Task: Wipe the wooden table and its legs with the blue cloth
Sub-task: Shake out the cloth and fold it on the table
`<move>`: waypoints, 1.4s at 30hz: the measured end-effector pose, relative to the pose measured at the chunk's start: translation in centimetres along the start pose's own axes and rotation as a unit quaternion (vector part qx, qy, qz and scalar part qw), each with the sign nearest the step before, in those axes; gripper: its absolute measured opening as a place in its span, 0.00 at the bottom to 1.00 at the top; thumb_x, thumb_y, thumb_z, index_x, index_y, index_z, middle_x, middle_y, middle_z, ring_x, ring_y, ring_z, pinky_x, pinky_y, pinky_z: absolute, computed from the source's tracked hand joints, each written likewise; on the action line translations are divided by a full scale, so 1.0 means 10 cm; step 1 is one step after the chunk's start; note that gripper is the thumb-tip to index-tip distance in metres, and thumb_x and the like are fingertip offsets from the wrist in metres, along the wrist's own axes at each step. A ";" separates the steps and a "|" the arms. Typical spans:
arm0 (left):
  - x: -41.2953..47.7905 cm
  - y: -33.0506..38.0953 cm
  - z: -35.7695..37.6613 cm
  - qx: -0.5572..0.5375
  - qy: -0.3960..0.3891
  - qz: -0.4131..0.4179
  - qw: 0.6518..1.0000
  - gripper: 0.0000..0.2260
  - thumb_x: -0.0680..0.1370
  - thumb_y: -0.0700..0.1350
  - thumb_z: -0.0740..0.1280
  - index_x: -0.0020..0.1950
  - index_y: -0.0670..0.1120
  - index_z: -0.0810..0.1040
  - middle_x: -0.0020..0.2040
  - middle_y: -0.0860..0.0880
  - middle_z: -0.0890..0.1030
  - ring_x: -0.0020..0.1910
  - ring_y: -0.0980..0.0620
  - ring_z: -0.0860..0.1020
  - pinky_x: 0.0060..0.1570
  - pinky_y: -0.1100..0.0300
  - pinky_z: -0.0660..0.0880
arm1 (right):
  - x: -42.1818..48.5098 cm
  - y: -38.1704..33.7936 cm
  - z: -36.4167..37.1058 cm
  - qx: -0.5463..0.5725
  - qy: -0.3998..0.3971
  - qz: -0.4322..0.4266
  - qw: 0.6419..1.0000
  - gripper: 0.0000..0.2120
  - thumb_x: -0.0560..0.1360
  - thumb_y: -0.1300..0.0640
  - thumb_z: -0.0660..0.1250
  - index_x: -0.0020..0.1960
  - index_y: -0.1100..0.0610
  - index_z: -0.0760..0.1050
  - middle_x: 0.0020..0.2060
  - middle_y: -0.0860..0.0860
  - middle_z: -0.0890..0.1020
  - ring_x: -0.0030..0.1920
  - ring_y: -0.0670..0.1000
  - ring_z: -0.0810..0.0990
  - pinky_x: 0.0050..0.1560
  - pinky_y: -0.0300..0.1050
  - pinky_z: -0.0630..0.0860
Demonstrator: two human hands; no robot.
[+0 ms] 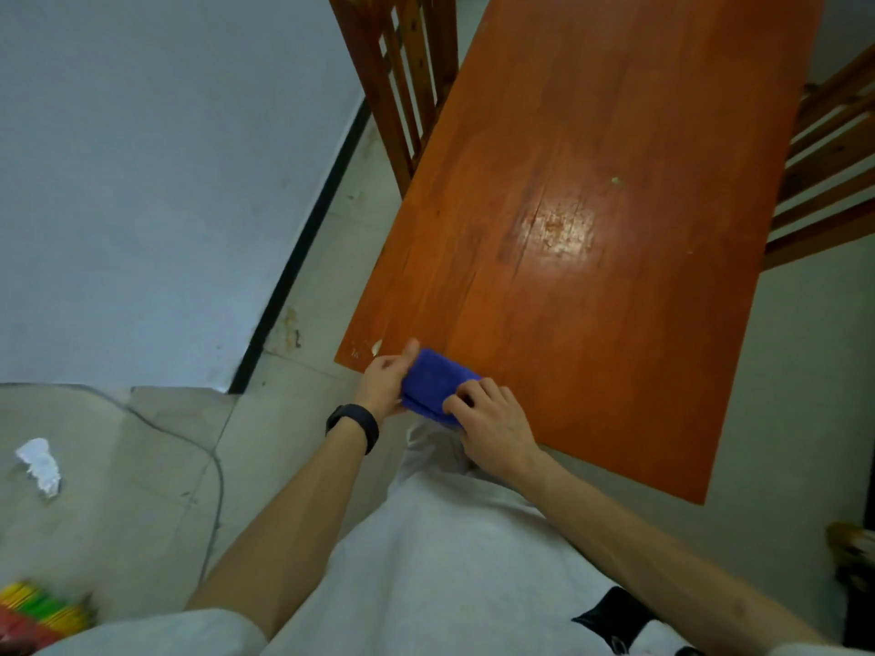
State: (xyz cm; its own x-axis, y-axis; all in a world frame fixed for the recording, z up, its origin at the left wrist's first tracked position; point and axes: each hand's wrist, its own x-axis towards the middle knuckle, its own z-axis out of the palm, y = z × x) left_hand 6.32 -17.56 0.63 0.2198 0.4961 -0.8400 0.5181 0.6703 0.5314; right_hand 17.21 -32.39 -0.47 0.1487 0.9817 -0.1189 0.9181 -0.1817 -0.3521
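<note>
Head view, looking down over a pale shirt and two bare forearms that reach forward and come together at the near edge of a wooden table (592, 182). The left forearm wears a black wristband (355, 426).

A folded blue cloth (433, 383) sits between the two hands, on the table's near edge close to its near-left corner, with its nearer side hanging slightly over the edge. The left hand (386, 378) grips the cloth's left end, thumb on top and fingers curled beside it. The right hand (492, 421) holds the cloth's right end, its fingers bent down onto the fabric. Both hands touch the cloth, close together with only the cloth separating them.

Beyond the cloth, the orange-brown tabletop stretches away, with a worn, shiny patch near its middle. A slatted wooden chair (402, 78) stands at the table's far left side, and another (833, 172) at its right side. To the left, a crumpled white paper (40, 466) lies well apart from the table, below a pale wall (142, 158).
</note>
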 end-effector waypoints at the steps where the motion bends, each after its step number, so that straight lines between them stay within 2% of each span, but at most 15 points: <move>1: 0.04 -0.04 -0.03 0.064 0.011 0.028 0.997 0.21 0.76 0.55 0.71 0.63 0.46 0.72 0.59 0.45 0.79 0.53 0.48 0.79 0.46 0.55 0.78 | -0.04 0.01 0.04 0.001 -0.010 -0.003 1.000 0.14 0.68 0.58 0.75 0.51 0.51 0.76 0.48 0.51 0.79 0.47 0.54 0.76 0.45 0.48 0.74; 4: 0.09 -0.12 -0.07 0.168 0.024 0.079 0.982 0.17 0.75 0.42 0.73 0.62 0.48 0.73 0.58 0.46 0.79 0.54 0.48 0.79 0.48 0.56 0.79 | -0.12 0.04 0.09 -0.006 -0.035 -0.018 0.999 0.14 0.70 0.57 0.73 0.54 0.51 0.77 0.50 0.50 0.79 0.50 0.53 0.77 0.50 0.49 0.75; 12: -0.02 -0.26 0.03 0.212 0.039 0.133 0.967 0.15 0.78 0.42 0.69 0.63 0.49 0.71 0.51 0.52 0.77 0.51 0.52 0.78 0.37 0.68 0.71 | -0.24 0.21 0.10 -0.027 -0.061 0.030 0.997 0.16 0.69 0.54 0.73 0.55 0.52 0.76 0.54 0.52 0.78 0.55 0.55 0.77 0.54 0.52 0.76; 15: -0.04 -0.27 0.09 0.279 0.087 0.176 0.940 0.19 0.78 0.43 0.69 0.68 0.49 0.69 0.60 0.49 0.75 0.59 0.47 0.77 0.48 0.60 0.77 | -0.29 0.25 0.12 -0.030 -0.044 0.010 0.999 0.13 0.73 0.49 0.67 0.57 0.51 0.76 0.56 0.51 0.78 0.56 0.54 0.76 0.55 0.50 0.74; 16: -0.04 -0.30 0.09 0.336 0.117 0.226 0.907 0.21 0.78 0.44 0.68 0.70 0.48 0.68 0.65 0.47 0.72 0.63 0.46 0.74 0.55 0.54 0.77 | -0.32 0.25 0.12 -0.029 -0.023 0.010 0.999 0.12 0.75 0.48 0.65 0.56 0.51 0.77 0.56 0.50 0.78 0.56 0.54 0.76 0.55 0.50 0.73; 18: -0.04 -0.39 0.09 0.479 0.151 0.362 0.785 0.23 0.77 0.48 0.67 0.72 0.47 0.68 0.70 0.43 0.69 0.67 0.44 0.69 0.64 0.47 0.72 | -0.34 0.24 0.10 -0.023 0.025 0.031 0.999 0.12 0.78 0.48 0.61 0.56 0.52 0.78 0.58 0.51 0.78 0.59 0.55 0.75 0.57 0.51 0.71; 20: -0.01 -0.53 0.09 0.591 0.080 0.440 0.671 0.26 0.78 0.52 0.62 0.75 0.46 0.65 0.74 0.44 0.67 0.72 0.44 0.66 0.69 0.45 0.64 | -0.31 0.22 0.10 -0.017 0.050 0.066 0.996 0.17 0.80 0.50 0.59 0.64 0.54 0.75 0.66 0.54 0.74 0.67 0.57 0.71 0.63 0.54 0.68; 21: 0.03 -0.62 0.09 0.632 0.043 0.442 0.635 0.28 0.79 0.55 0.58 0.77 0.47 0.61 0.77 0.45 0.63 0.75 0.46 0.63 0.71 0.44 0.59 | -0.30 0.22 0.12 -0.018 0.039 0.081 0.996 0.20 0.81 0.50 0.57 0.70 0.55 0.70 0.71 0.55 0.70 0.72 0.57 0.67 0.68 0.56 0.66; 22: 0.07 -0.68 0.07 0.657 0.017 0.425 0.623 0.29 0.80 0.57 0.54 0.79 0.48 0.56 0.79 0.47 0.59 0.77 0.47 0.59 0.73 0.42 0.53 | -0.30 0.23 0.14 -0.023 0.011 0.095 0.995 0.24 0.82 0.49 0.55 0.75 0.56 0.64 0.76 0.54 0.64 0.76 0.56 0.61 0.72 0.58 0.62; 25: 0.24 -0.66 0.01 0.683 0.003 0.364 0.634 0.28 0.82 0.60 0.42 0.79 0.56 0.37 0.80 0.53 0.40 0.79 0.52 0.42 0.74 0.41 0.38 | -0.37 0.33 0.27 -0.051 -0.086 0.124 0.987 0.30 0.82 0.44 0.49 0.80 0.56 0.50 0.80 0.53 0.51 0.80 0.55 0.49 0.75 0.65 0.55; 27: 0.31 -0.58 -0.01 0.700 -0.020 0.343 0.626 0.26 0.80 0.61 0.34 0.73 0.60 0.24 0.76 0.57 0.29 0.76 0.55 0.30 0.72 0.42 0.29 | -0.43 0.39 0.32 -0.058 -0.119 0.141 0.981 0.31 0.82 0.43 0.45 0.81 0.56 0.47 0.80 0.54 0.49 0.80 0.55 0.47 0.74 0.67 0.53; 28: 0.30 -0.55 -0.02 0.704 -0.030 0.341 0.622 0.25 0.79 0.62 0.31 0.71 0.61 0.22 0.75 0.57 0.27 0.75 0.55 0.29 0.71 0.42 0.28 | -0.44 0.41 0.33 -0.057 -0.127 0.147 0.979 0.31 0.82 0.42 0.44 0.81 0.57 0.46 0.80 0.54 0.48 0.80 0.55 0.46 0.75 0.67 0.51; 31: 0.32 -0.53 -0.07 0.700 -0.030 0.361 0.616 0.25 0.78 0.62 0.27 0.73 0.61 0.24 0.77 0.56 0.31 0.77 0.53 0.34 0.72 0.42 0.30 | -0.40 0.37 0.32 -0.057 -0.133 0.157 0.977 0.31 0.82 0.43 0.45 0.80 0.58 0.48 0.80 0.55 0.50 0.80 0.55 0.46 0.75 0.66 0.50; 36: 0.42 -0.36 -0.14 0.710 -0.012 0.352 0.610 0.25 0.80 0.60 0.34 0.76 0.60 0.29 0.78 0.55 0.35 0.78 0.53 0.38 0.74 0.40 0.35 | -0.20 0.27 0.32 -0.038 -0.127 0.182 0.974 0.31 0.82 0.43 0.44 0.80 0.57 0.48 0.80 0.54 0.51 0.80 0.55 0.46 0.75 0.64 0.46; 42: 0.54 0.00 -0.31 0.738 0.009 0.326 0.591 0.27 0.77 0.59 0.30 0.76 0.59 0.30 0.77 0.55 0.33 0.76 0.54 0.33 0.72 0.43 0.31 | 0.20 0.15 0.27 -0.002 -0.132 0.198 0.971 0.30 0.83 0.43 0.41 0.80 0.53 0.36 0.80 0.50 0.41 0.79 0.52 0.36 0.75 0.62 0.35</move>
State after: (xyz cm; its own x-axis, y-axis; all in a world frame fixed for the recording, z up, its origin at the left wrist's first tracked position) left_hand 4.98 -13.12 -3.59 0.7686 0.3982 -0.5007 0.4876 -0.8713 0.0555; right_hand 17.92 -30.81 -3.71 0.3914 0.7866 -0.4775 0.8098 -0.5409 -0.2272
